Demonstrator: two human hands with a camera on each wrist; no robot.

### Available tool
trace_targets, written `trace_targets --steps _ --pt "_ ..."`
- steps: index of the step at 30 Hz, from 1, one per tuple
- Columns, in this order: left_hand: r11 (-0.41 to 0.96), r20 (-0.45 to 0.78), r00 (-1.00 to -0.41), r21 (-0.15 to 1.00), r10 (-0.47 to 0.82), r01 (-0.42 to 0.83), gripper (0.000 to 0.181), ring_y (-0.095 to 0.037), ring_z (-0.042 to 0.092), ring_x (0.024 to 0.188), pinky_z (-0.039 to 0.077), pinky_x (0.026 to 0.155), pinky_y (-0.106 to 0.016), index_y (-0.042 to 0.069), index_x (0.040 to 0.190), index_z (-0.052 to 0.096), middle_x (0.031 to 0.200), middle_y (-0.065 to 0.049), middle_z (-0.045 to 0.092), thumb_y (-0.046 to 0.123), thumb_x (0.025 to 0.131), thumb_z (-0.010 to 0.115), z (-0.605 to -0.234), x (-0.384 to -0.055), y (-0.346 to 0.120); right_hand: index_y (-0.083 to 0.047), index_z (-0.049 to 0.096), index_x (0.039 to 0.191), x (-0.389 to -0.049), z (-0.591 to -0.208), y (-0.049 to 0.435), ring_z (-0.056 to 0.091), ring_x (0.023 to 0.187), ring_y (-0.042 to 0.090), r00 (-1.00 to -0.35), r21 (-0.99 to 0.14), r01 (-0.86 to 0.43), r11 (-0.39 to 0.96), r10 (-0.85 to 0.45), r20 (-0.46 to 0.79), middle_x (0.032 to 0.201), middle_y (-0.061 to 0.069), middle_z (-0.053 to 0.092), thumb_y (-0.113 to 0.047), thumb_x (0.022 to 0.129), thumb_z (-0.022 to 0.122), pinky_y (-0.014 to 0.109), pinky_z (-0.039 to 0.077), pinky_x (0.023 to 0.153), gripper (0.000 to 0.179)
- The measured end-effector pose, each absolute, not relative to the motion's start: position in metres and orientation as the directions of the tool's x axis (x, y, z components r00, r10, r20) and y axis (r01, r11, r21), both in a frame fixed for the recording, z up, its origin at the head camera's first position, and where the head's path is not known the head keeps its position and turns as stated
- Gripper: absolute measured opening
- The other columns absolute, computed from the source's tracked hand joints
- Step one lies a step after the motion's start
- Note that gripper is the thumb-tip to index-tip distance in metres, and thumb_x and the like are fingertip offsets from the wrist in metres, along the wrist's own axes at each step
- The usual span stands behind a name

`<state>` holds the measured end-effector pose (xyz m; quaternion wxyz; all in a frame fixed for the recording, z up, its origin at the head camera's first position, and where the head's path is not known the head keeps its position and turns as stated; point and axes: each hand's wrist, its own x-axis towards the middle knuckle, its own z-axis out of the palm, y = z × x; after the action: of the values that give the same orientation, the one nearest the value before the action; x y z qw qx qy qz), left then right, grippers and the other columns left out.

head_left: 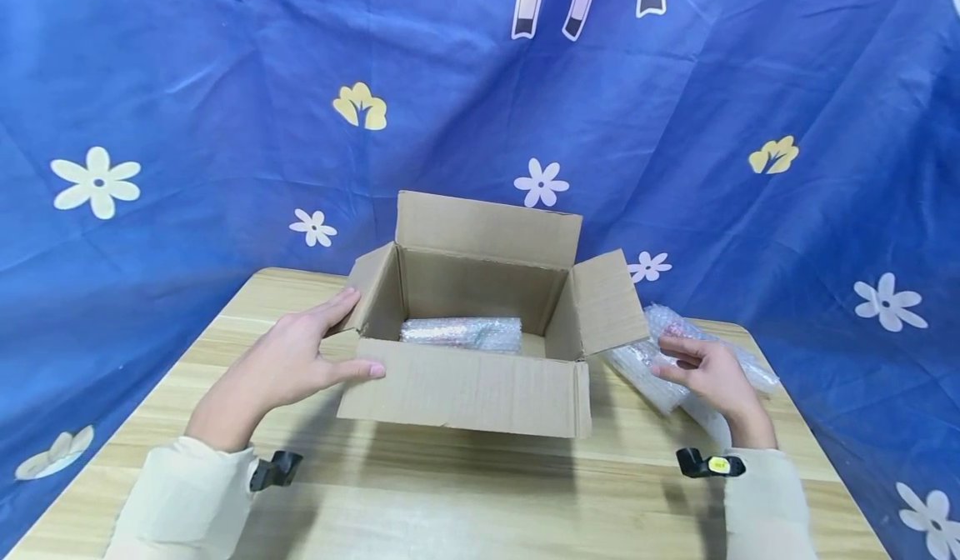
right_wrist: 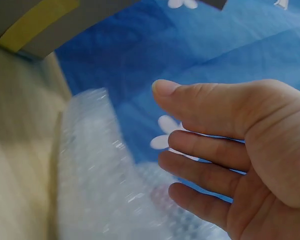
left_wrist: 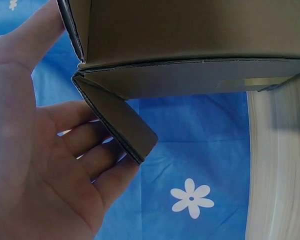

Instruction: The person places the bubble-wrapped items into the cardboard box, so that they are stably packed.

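An open cardboard box (head_left: 465, 385) stands with its flaps spread, and a bubble-wrapped item (head_left: 461, 334) lies inside. My left hand (head_left: 288, 360) holds the box at its left corner: the thumb lies on the front flap and the fingers are against the left flap (left_wrist: 115, 117). To the right of the box, my right hand (head_left: 708, 377) hovers over several bubble-wrapped packages (head_left: 652, 377) with nothing in its grasp. In the right wrist view its fingers are loosely bent beside a bubble-wrapped package (right_wrist: 97, 170). What the wraps contain cannot be made out clearly.
Everything stands on a wooden table (head_left: 450, 493). A blue cloth with flower prints (head_left: 450, 110) hangs behind the table and along its sides. The box's right flap (head_left: 609, 302) sticks out toward the packages.
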<state>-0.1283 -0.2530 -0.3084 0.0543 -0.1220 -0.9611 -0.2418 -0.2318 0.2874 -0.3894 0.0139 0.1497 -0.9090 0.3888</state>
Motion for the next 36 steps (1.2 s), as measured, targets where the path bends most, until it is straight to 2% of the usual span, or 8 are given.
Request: trace_targets --steps 3,7,10,20,30,32,36 --pt "0.852 0.161 -0.965 0.454 0.207 0.259 0.116 -0.043 0.035 0.139 0.031 0.110 -0.060 -0.002 0.154 0.031 0.157 -0.021 0.033 0.072 0.075 0.073 -0.309 -0.128 -0.253 0.010 0.061 0.130 -0.231 -0.397 0.287 0.062 0.112 0.043 -0.960 -0.700 -0.263 0.664 -0.254 0.120 0.128 0.025 0.062 -0.023 0.087 0.080 0.047 0.054 0.092 0.057" --pt "0.851 0.156 -0.966 0.459 0.208 0.257 0.116 -0.043 0.035 0.139 0.031 0.110 -0.061 -0.002 0.155 0.031 0.157 -0.021 0.032 0.071 0.075 0.073 -0.308 -0.129 -0.253 0.010 0.062 0.128 -0.229 -0.405 0.286 0.060 0.114 0.046 -0.962 -0.694 -0.259 0.672 -0.244 0.122 0.129 0.027 0.061 -0.020 0.086 0.081 0.052 0.051 0.095 0.055" --pt "0.851 0.159 -0.965 0.456 0.208 0.259 0.116 -0.043 0.035 0.139 0.031 0.110 -0.061 -0.001 0.155 0.031 0.157 -0.021 0.032 0.071 0.075 0.073 -0.308 -0.129 -0.254 0.010 0.063 0.127 -0.230 -0.411 0.284 0.059 0.115 0.047 -0.958 -0.693 -0.276 0.666 -0.248 0.143 0.129 0.028 0.060 -0.017 0.084 0.082 0.053 0.049 0.097 0.054" --pt "0.847 0.148 -0.966 0.464 0.214 0.259 0.116 -0.043 0.033 0.141 0.030 0.111 -0.060 -0.002 0.155 0.030 0.157 -0.022 0.031 0.071 0.076 0.073 -0.306 -0.129 -0.253 0.014 0.061 0.125 -0.230 -0.434 0.277 0.064 0.107 0.045 -0.943 -0.615 -0.327 0.718 -0.292 0.161 0.122 0.030 0.063 -0.013 0.079 0.085 0.053 0.052 0.092 0.058" --pt "0.850 0.141 -0.968 0.464 0.206 0.248 0.115 -0.044 0.033 0.140 0.031 0.110 -0.062 0.000 0.156 0.029 0.158 -0.020 0.031 0.071 0.076 0.073 -0.305 -0.129 -0.253 0.013 0.062 0.124 -0.230 -0.443 0.271 0.068 0.099 0.039 -0.958 -0.642 -0.269 0.718 -0.267 0.103 0.113 0.027 0.068 -0.023 0.072 0.091 0.051 0.055 0.087 0.069" --pt "0.850 0.138 -0.969 0.465 0.207 0.247 0.116 -0.044 0.033 0.140 0.031 0.110 -0.062 0.000 0.156 0.029 0.158 -0.020 0.030 0.071 0.076 0.073 -0.305 -0.129 -0.253 0.012 0.063 0.123 -0.230 -0.444 0.270 0.069 0.096 0.037 -0.961 -0.632 -0.259 0.731 -0.259 0.095 0.109 0.026 0.069 -0.021 0.071 0.091 0.051 0.056 0.086 0.067" --pt "0.848 0.139 -0.967 0.466 0.213 0.253 0.116 -0.044 0.033 0.140 0.030 0.110 -0.061 -0.001 0.156 0.029 0.158 -0.021 0.030 0.071 0.076 0.072 -0.306 -0.130 -0.253 0.008 0.071 0.112 -0.229 -0.443 0.267 0.069 0.087 0.034 -0.959 -0.554 -0.283 0.783 -0.249 0.137 0.098 0.021 0.073 -0.014 0.074 0.087 0.052 0.056 0.081 0.047"
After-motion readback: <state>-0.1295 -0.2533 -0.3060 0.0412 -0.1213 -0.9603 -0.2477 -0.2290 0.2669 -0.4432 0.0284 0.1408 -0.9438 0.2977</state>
